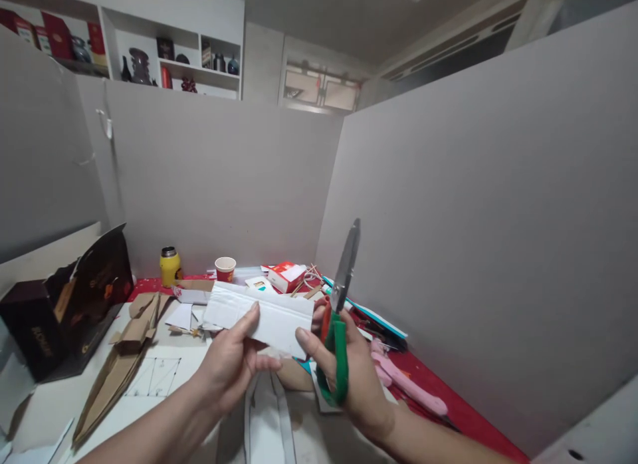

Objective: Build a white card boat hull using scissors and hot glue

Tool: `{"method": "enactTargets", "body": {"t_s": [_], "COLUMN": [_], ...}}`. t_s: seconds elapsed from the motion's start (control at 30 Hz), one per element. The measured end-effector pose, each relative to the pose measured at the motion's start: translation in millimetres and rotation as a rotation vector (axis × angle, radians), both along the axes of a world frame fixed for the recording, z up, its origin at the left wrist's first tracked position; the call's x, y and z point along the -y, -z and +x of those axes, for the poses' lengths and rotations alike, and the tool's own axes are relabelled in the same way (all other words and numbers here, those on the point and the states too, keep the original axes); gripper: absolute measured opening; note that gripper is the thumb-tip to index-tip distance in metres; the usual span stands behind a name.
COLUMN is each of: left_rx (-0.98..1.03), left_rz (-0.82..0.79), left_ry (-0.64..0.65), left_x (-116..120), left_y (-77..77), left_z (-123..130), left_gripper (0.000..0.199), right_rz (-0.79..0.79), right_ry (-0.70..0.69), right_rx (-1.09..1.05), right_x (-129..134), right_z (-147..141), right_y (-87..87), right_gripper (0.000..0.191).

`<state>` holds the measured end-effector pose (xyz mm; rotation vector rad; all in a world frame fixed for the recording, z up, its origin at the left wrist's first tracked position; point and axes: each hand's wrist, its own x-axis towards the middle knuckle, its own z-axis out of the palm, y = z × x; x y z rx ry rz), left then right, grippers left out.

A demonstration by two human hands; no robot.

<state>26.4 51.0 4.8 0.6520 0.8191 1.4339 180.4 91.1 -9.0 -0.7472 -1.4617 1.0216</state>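
A folded piece of white cardboard (279, 318) is held up in front of me, with crease lines along its upper part. My left hand (226, 367) grips it from below, thumb on its face and fingers behind. At its right end, the thumb of my right hand (356, 377) presses on the cardboard. That same hand also holds a pair of scissors (345, 271) with green and orange handles, blades together and pointing up. Some fingers of both hands are hidden behind the cardboard and the handles. Below the hands lies a long white strip (269, 417).
Brown folded cardboard (114, 371) and a dark box (64, 304) lie on the left. Behind stand a yellow bottle (170, 266) and a paper cup (225, 268). A red-and-white box (286, 276) and a pink tool (409, 384) are to the right. Grey partitions (224, 185) enclose the table.
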Motion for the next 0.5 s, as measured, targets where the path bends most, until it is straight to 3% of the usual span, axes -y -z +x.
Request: {"method": "enactTargets", "body": {"t_s": [0.17,0.33,0.5], "left_rx": [0.092,0.072,-0.045], "left_rz": [0.002,0.025,0.097], "left_ry": [0.026,-0.13,-0.24], "left_x": [4,13,14], "left_y": [-6.9,-17.0,-32.1], "left_z": [-8,-2,-15], "left_gripper": [0.041,0.034,0.024], "right_rz": [-0.029,-0.1,-0.133], "right_ry": [-0.069,-0.138,-0.31], "right_rx": [0.01,0.01,0.154], "right_x": [8,5,-2], "right_z": [-6,-8,33], "right_y": [3.8,4.0,18.9], "right_gripper": [0.035,0.04,0.034]}}
